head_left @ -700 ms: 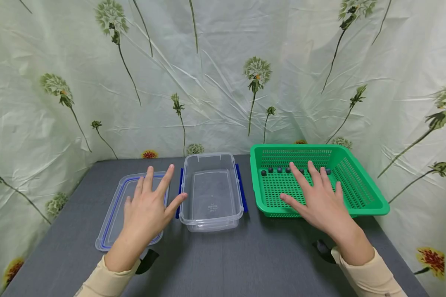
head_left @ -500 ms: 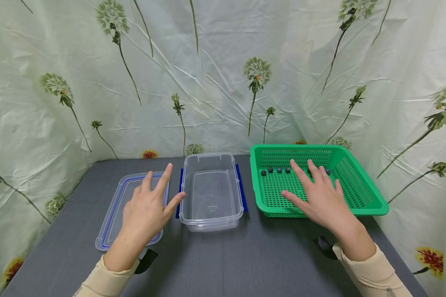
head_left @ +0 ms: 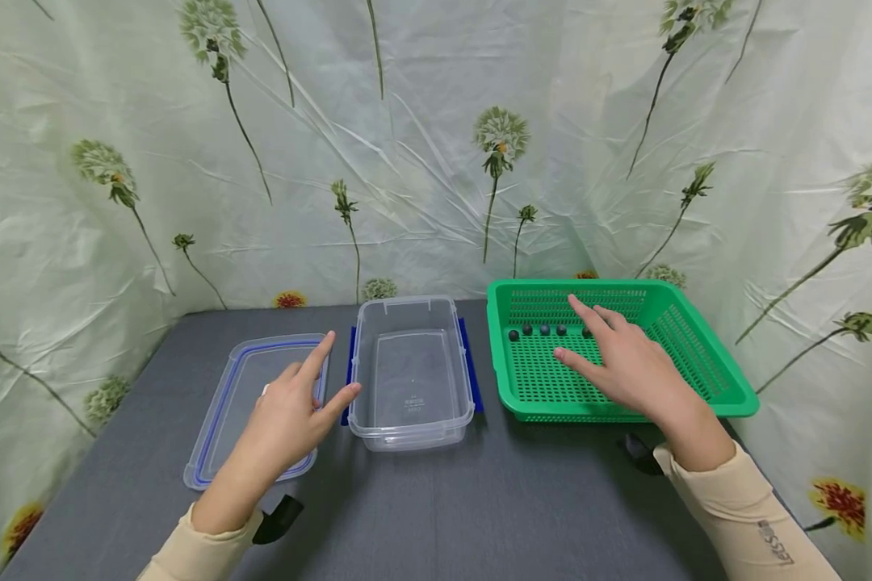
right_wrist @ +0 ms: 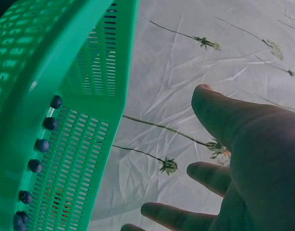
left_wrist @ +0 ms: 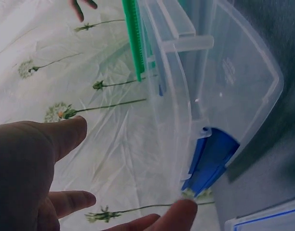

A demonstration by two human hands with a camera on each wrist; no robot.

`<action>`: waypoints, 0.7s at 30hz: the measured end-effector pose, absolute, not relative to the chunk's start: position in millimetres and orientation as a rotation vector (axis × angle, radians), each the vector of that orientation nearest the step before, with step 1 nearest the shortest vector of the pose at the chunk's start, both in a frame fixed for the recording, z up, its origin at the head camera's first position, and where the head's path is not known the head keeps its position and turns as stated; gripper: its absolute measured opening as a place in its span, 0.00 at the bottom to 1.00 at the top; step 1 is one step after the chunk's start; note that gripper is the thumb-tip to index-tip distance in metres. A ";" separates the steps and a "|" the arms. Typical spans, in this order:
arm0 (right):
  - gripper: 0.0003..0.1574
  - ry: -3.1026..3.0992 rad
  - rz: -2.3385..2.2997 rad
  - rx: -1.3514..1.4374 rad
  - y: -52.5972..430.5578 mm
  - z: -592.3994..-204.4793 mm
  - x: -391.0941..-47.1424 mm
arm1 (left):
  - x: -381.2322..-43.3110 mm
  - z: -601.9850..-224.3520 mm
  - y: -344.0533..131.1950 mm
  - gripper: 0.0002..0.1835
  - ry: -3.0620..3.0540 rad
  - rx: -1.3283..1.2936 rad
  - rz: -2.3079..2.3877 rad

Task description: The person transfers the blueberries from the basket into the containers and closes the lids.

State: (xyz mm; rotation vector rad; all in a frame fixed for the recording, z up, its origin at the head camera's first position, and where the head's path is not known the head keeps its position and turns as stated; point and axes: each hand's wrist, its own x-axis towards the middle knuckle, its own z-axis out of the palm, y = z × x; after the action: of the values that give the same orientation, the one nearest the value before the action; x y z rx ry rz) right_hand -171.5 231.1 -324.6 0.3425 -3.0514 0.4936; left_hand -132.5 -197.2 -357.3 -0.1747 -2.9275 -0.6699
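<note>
A green plastic basket (head_left: 567, 416) stands on the right, with several blueberries (head_left: 545, 330) lined up along its far side. My right hand (head_left: 635, 367) is held over the basket, fingers stretched out and holding nothing; it hides some of the berries. In the right wrist view, a gap separates its fingers from the blueberries (right_wrist: 42, 145). A clear plastic container (head_left: 414, 371) with blue side latches sits in the middle, its top uncovered. Its lid (head_left: 262, 379), edged in blue, lies flat to the left. Above the lid is my left hand (head_left: 283, 411), index finger and thumb extended, holding nothing.
The dark grey table (head_left: 436, 516) carries everything. Behind and at both sides hangs a pale curtain (head_left: 421, 161) printed with dandelions. A small black device (head_left: 278, 519) is at the left wrist, and another black device (head_left: 639, 454) at the right wrist.
My right hand has shifted slightly up and forward over the basket, its fingers drawn closer together. The left hand's outer fingers have bent inward, leaving index finger and thumb stretched out.
</note>
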 end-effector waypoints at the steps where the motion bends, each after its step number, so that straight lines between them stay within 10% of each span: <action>1: 0.56 -3.065 0.509 0.342 231.8 -323.0 -173.7 | -132.5 -358.8 -197.8 0.46 -2.925 -0.184 -0.711; 21: 0.50 -3.177 0.752 0.497 245.1 -310.0 -228.0 | -132.0 -393.0 -206.8 0.45 -2.962 -0.051 -1.435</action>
State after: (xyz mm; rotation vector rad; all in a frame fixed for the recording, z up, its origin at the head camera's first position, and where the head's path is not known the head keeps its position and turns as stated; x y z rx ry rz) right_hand -228.0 245.1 -310.0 0.4966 -3.1775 0.7525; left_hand -132.0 -206.8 -393.0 -0.0507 -2.9623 -1.4345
